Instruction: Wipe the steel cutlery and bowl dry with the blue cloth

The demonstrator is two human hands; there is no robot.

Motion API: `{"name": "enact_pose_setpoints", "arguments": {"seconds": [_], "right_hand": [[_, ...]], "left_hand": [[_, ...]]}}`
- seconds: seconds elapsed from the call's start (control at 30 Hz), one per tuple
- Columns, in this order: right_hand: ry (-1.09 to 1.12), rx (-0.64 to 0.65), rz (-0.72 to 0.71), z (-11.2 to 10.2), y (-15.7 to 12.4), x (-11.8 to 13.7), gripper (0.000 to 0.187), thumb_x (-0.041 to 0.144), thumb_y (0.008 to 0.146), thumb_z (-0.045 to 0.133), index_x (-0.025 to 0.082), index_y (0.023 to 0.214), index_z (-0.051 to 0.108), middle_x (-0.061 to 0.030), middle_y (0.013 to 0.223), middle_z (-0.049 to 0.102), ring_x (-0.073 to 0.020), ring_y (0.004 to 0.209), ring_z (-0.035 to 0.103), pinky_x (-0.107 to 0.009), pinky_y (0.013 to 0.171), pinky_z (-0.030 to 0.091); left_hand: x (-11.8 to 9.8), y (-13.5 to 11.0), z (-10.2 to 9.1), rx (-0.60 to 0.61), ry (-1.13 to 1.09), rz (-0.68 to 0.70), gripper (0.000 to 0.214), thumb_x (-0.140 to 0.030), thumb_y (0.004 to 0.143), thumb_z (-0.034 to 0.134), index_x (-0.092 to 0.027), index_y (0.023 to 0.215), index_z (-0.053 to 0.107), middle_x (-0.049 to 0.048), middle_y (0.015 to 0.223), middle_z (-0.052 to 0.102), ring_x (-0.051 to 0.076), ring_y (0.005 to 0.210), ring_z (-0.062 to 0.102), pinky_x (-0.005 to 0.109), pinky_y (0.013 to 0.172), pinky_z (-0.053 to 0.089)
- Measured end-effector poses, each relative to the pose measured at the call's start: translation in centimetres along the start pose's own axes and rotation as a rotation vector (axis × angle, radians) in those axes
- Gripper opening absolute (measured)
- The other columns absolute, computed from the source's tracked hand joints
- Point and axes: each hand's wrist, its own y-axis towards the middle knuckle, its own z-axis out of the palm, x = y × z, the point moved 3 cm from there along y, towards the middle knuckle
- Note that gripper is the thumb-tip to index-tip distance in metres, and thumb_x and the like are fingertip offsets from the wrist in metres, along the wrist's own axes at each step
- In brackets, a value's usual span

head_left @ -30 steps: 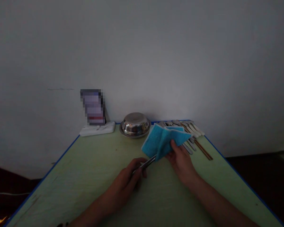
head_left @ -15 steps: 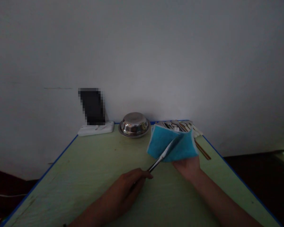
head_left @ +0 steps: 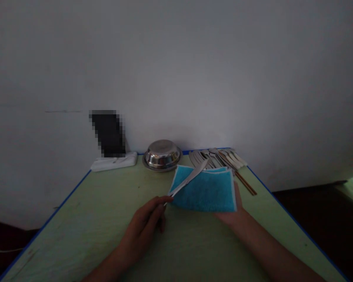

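My left hand (head_left: 147,221) is closed around the handle of a metal table knife (head_left: 191,177), whose blade points up and to the right. The blade lies over the upper part of a folded blue cloth (head_left: 204,192) with pale edging; whether it touches the cloth is hard to tell. From beneath and behind, my right hand (head_left: 231,213) holds the cloth above the table, its fingers mostly hidden. Beyond the cloth, several pieces of cutlery (head_left: 219,157) lie in a row at the back right, partly covered by the cloth.
A shiny metal bowl (head_left: 163,153) sits upside down at the table's back edge. Left of it, a white base (head_left: 114,161) stands below a blurred dark panel (head_left: 108,133). Brown chopsticks (head_left: 246,183) lie at the right. The green table (head_left: 106,211) has blue edges and meets a wall.
The knife has come out of the cloth's fold and rests across its upper side. The cloth has flattened out and moved slightly left and down. My left hand has shifted left and up.
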Motion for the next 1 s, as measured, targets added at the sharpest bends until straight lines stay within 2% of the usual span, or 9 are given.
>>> {"name": "enact_pose_setpoints", "arguments": {"seconds": [0.13,0.23,0.33,0.4,0.5,0.6,0.63,0.8,1.0], "right_hand": [[0.173,-0.010,0.225,0.4,0.2,-0.4,0.052,0.063,0.075,0.037,0.021,0.070,0.068,-0.0071,0.063,0.069,-0.0231,0.072,0.066,-0.036,0.073,0.051],[0.131,-0.008,0.289,0.7,0.4,-1.2,0.036,0.054,0.071,0.053,0.021,0.064,0.064,-0.0050,0.060,0.068,-0.0220,0.069,0.066,-0.033,0.070,0.051],[-0.093,-0.068,0.346,0.4,0.5,-2.7,0.021,0.039,0.064,0.067,0.020,0.071,0.063,-0.0019,0.061,0.068,-0.0197,0.062,0.065,-0.032,0.064,0.052],[-0.258,-0.134,0.302,0.0,0.4,-3.3,0.024,0.033,0.060,0.072,0.019,0.077,0.062,-0.0010,0.063,0.069,-0.0185,0.059,0.065,-0.031,0.061,0.052],[-0.385,-0.182,0.212,-0.3,0.2,-3.6,0.026,0.034,0.059,0.073,0.019,0.075,0.059,0.0000,0.062,0.068,-0.0172,0.056,0.064,-0.030,0.058,0.051],[-0.425,-0.185,0.203,-0.3,0.0,-3.7,0.029,0.039,0.060,0.072,0.020,0.077,0.059,0.0014,0.061,0.067,-0.0168,0.057,0.063,-0.030,0.060,0.052],[-0.435,-0.185,0.205,-0.3,0.0,-3.7,0.030,0.039,0.060,0.072,0.020,0.079,0.059,0.0014,0.063,0.067,-0.0169,0.059,0.064,-0.030,0.061,0.052],[-0.487,-0.178,0.207,-0.3,0.2,-3.8,0.035,0.043,0.060,0.071,0.020,0.084,0.059,-0.0009,0.072,0.069,-0.0187,0.066,0.065,-0.032,0.065,0.052],[-0.488,-0.137,0.216,-0.4,0.5,-4.0,0.037,0.045,0.062,0.069,0.020,0.086,0.057,-0.0003,0.070,0.068,-0.0205,0.067,0.065,-0.034,0.066,0.052]], "left_hand": [[-0.5,0.1,-0.5,0.029,0.172,0.012,0.027,-0.032,0.092,0.031,-0.018,0.109,0.047,-0.0048,0.060,0.048,0.011,0.052,0.047,0.022,0.051,0.036],[-1.1,0.3,-0.6,0.128,0.379,0.095,0.026,-0.024,0.089,0.035,-0.018,0.114,0.038,-0.0053,0.061,0.052,0.012,0.053,0.049,0.023,0.052,0.036],[-1.4,0.2,-0.7,0.149,0.620,0.189,0.026,-0.021,0.085,0.038,-0.019,0.111,0.038,-0.0051,0.061,0.056,0.014,0.052,0.053,0.025,0.055,0.037],[-1.4,0.1,-1.3,0.054,0.754,0.205,0.017,-0.024,0.085,0.040,-0.020,0.101,0.042,-0.0042,0.061,0.058,0.015,0.051,0.054,0.026,0.055,0.038],[-0.9,0.8,-3.7,-0.228,0.871,0.204,0.010,-0.030,0.085,0.042,-0.020,0.084,0.043,-0.0020,0.063,0.056,0.015,0.054,0.056,0.026,0.056,0.042],[0.3,2.3,-8.0,-0.678,0.946,0.298,0.016,-0.032,0.082,0.046,-0.017,0.089,0.044,0.0096,0.092,0.056,0.023,0.088,0.056,0.034,0.078,0.044],[1.2,3.0,-9.4,-0.752,0.963,0.299,0.021,-0.031,0.081,0.046,-0.015,0.096,0.044,0.0150,0.105,0.053,0.027,0.103,0.050,0.040,0.087,0.040],[5.5,7.3,-14.2,-0.833,0.997,0.276,0.036,-0.027,0.079,0.046,-0.008,0.110,0.041,0.0233,0.127,0.040,0.034,0.121,0.031,0.052,0.099,0.024],[6.8,9.9,-14.5,-0.805,0.991,0.307,0.038,-0.029,0.080,0.046,-0.011,0.114,0.039,0.0188,0.140,0.029,0.033,0.128,0.020,0.053,0.104,0.015]]}}
